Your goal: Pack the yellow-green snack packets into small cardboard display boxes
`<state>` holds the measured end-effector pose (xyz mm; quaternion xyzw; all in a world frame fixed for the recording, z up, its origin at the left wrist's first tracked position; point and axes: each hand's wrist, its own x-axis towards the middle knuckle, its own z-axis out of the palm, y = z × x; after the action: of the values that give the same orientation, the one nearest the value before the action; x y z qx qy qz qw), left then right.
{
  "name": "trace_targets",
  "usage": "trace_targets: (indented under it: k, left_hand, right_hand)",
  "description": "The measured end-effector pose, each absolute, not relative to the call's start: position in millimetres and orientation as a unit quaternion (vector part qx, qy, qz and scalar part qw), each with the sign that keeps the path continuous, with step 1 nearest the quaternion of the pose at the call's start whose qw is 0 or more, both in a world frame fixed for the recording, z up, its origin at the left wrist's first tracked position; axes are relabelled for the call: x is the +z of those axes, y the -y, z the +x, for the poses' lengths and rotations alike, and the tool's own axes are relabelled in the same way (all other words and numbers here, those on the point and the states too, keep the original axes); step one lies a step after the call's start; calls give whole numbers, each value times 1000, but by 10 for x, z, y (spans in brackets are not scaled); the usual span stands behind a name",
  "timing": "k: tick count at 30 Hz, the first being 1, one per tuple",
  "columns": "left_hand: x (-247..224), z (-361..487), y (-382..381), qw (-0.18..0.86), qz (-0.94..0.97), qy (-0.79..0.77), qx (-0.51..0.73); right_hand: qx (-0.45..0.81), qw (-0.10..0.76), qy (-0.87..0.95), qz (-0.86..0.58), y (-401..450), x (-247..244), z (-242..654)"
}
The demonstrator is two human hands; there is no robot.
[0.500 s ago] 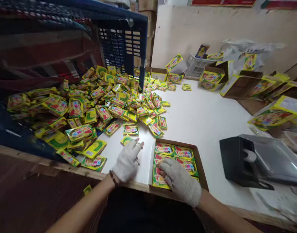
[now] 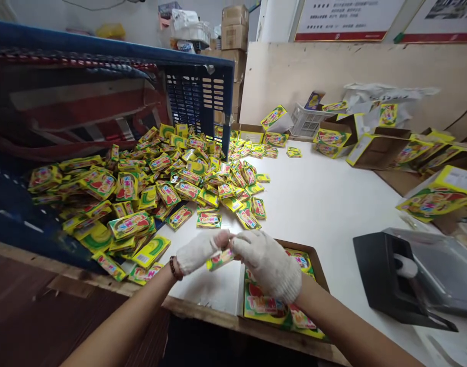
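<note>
Head view, near to far: an open carton sits at the near edge of the desk, with packets in the carton lying face up across most of its visible floor; the right hand and forearm cover part of it, so I cannot tell whether any gaps are left. Just above the carton's left rim, one small printed packet hangs between the two gloved hands, not yet laid among the others. The right hand's bent fingers grip its upper end; the left hand curls close against it, though whether it too grips I cannot tell. Much is left outside: loose packets spread from near the desk's near edge back toward its far edge and heap inside the blue crate at the left end, far more, I judge, than lie in the carton. Toward the right edge stands a black dispenser with a white roll; beyond it, printed yellow boxes and a white basket line the far edge.
</note>
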<state>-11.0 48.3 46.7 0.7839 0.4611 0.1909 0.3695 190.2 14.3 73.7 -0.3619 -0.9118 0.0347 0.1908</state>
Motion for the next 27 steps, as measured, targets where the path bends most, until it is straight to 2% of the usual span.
trace_targets:
  k: [4, 9, 14, 20, 24, 27]
  left_hand:
    - [285, -132, -976, 213, 744, -610, 170]
    - [54, -267, -1192, 158, 696, -690, 121]
    - [31, -336, -952, 214, 639, -718, 171]
    - [118, -354, -466, 333, 628, -633, 306]
    - [56, -395, -200, 341, 585, -599, 428]
    - [-150, -409, -55, 333, 617, -595, 392]
  right_hand:
    - [172, 242, 810, -506, -289, 722, 2019]
    - [294, 275, 712, -576, -286, 713, 2309]
    - [302, 258, 733, -552, -291, 723, 2273]
    - [240, 199, 814, -491, -314, 607, 1862]
    - [235, 89, 834, -491, -334, 512, 1453]
    - [229, 24, 842, -488, -365, 441, 1223]
